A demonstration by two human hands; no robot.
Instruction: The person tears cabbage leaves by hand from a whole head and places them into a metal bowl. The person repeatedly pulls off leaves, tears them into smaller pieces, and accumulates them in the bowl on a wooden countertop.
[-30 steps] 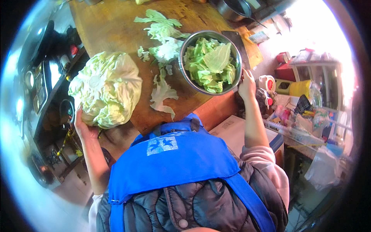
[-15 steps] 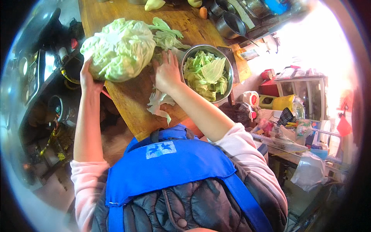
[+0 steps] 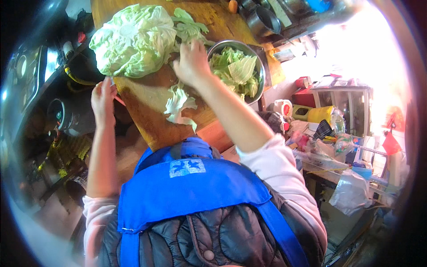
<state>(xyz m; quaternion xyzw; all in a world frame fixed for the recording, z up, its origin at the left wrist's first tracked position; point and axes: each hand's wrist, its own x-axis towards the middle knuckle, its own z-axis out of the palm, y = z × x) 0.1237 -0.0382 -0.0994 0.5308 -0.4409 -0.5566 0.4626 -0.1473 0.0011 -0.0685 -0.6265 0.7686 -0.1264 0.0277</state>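
A large pale green cabbage [image 3: 135,40] rests at the left of the wooden table [image 3: 142,100]. My left hand [image 3: 103,99] is just below it, off the cabbage and beside the table's left edge, its fingers loosely apart with nothing seen in them. Between the cabbage and a metal bowl [image 3: 261,75], my right hand [image 3: 193,62] is curled over the table; what its fingers hold is hidden. Torn cabbage leaves [image 3: 242,69] fill the bowl. Beyond my right hand lies a loose leaf [image 3: 190,29]. Nearer me, another torn leaf [image 3: 180,106] lies close to the table's front edge.
Dark pots [image 3: 263,21] stand at the far right, near a small orange piece [image 3: 232,6]. Right of the table are a yellow container [image 3: 320,114], plastic bags [image 3: 351,191] and a glass-fronted cabinet [image 3: 342,102]. A yellow hose [image 3: 79,79] runs along the left.
My left hand has let go of the cabbage and dropped below it. My right hand's fingers, earlier spread over the leaves, are now curled and the hand is raised. The view has shifted slightly.
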